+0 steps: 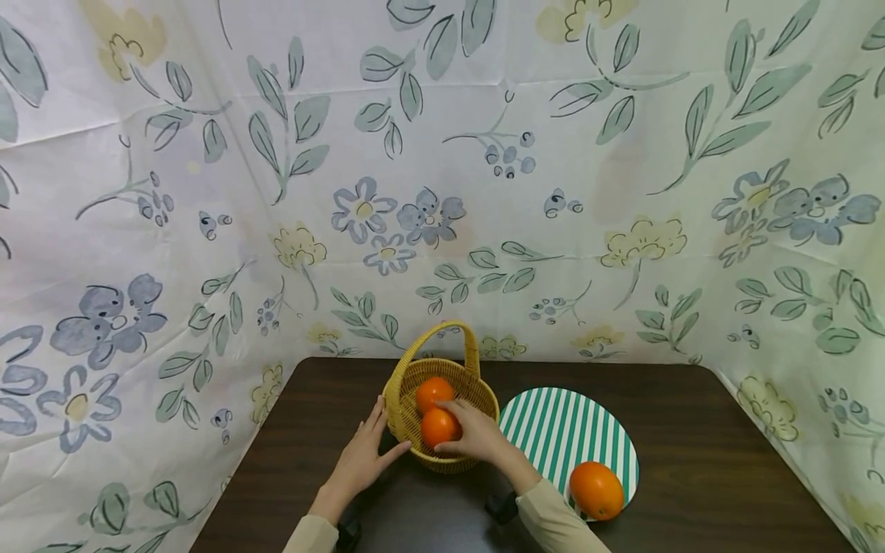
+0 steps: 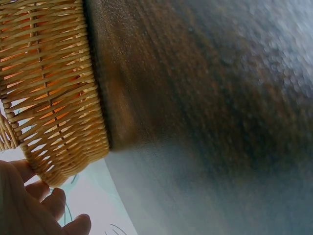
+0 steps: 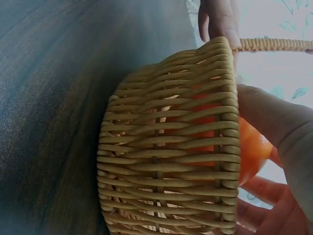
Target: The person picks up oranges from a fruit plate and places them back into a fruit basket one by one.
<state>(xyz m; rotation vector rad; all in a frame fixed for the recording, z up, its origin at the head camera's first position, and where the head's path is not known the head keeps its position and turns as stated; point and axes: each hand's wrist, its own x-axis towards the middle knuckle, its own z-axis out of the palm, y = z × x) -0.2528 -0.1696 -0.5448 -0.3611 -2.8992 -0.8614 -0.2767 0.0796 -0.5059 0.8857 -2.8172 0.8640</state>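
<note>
A yellow wicker basket with a tall arched handle stands on the dark table. Two oranges lie inside: a rear orange and a front orange. My right hand reaches over the basket's right rim and grips the front orange, thumb on the near side and fingers over the far side. Through the weave, the right wrist view shows part of that orange above the rim. My left hand rests against the basket's left side with fingers extended and thumb near the front rim; its fingertips touch the wicker.
Right of the basket lies a round green-and-white striped placemat. Another orange sits on its near right edge, beside my right forearm. A floral cloth hangs behind the dark wooden table and at its sides.
</note>
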